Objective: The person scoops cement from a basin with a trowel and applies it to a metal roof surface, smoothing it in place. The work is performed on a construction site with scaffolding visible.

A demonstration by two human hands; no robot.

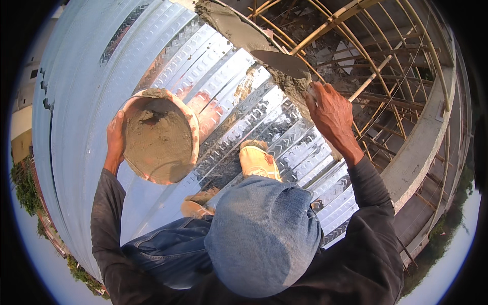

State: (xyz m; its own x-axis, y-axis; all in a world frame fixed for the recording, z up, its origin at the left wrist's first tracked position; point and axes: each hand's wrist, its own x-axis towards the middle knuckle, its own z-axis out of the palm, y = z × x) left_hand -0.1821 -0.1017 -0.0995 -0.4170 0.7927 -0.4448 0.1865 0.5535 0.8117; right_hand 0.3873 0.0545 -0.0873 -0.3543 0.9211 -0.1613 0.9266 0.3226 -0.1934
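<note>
On the left, my left hand (115,136) grips the rim of a round reddish pan (195,124) filled with wet grey mortar (157,145). My right hand (330,114) is closed round a trowel (282,62) at the upper right; the fingers cover its handle. The trowel's dark blade points up and left, over a strip of wet mortar (236,30) along the edge of the metal decking (175,48). More mortar clings below the blade, next to my fingers.
My orange shoe (256,161) stands on the ribbed, mortar-smeared decking. Past the mortared edge on the right is a drop, with bamboo scaffolding poles (325,26) below. A curved concrete ledge (412,170) runs along the far right.
</note>
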